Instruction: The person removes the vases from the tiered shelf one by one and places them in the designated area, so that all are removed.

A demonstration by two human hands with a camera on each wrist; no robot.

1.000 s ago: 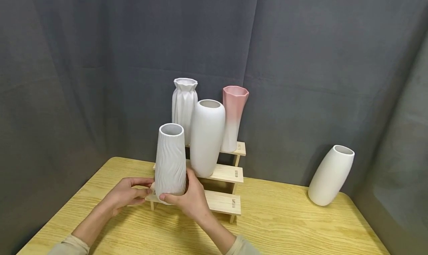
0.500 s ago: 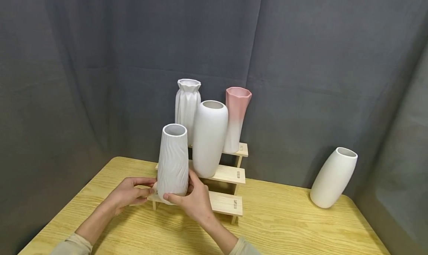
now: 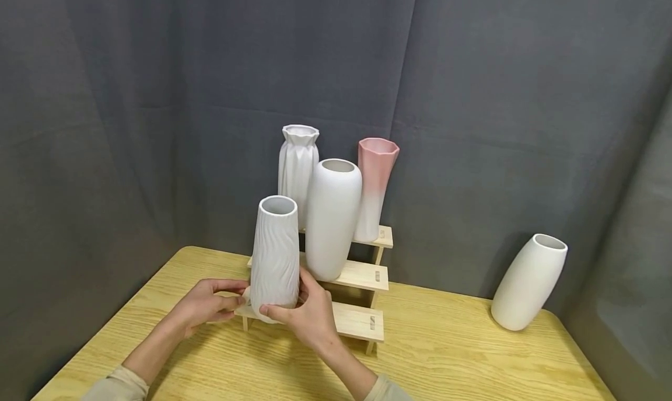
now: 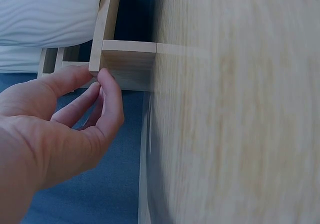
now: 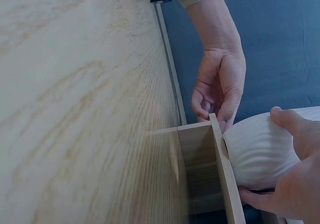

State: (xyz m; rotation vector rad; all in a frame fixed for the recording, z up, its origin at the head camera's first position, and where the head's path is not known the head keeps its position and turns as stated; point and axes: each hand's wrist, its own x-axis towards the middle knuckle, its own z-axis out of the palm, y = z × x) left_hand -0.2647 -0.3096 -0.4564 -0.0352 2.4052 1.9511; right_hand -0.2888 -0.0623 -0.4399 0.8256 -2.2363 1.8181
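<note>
A white vase with wavy ridges (image 3: 275, 255) stands on the lowest step at the left end of a stepped wooden stand (image 3: 362, 325). My right hand (image 3: 313, 316) holds this vase low down, thumb on its front and fingers round its right side. At the left end of the same step is my left hand (image 3: 207, 304). The left wrist view has the left hand (image 4: 65, 119) pinching the corner of the step board (image 4: 107, 18) between thumb and fingers. In the right wrist view the vase's base (image 5: 260, 149) rests against the board, upright on it.
A smooth white vase (image 3: 333, 220) is on the middle step. On the top step stand a pleated white vase (image 3: 296, 167) and a pink-to-white vase (image 3: 375, 185). Another white vase (image 3: 529, 281) is at the table's far right. A grey curtain (image 3: 499, 126) hangs behind the table (image 3: 446, 342).
The head view has turned slightly, so everything sits a little farther right in it. Both hands keep their places on the vase and the stand.
</note>
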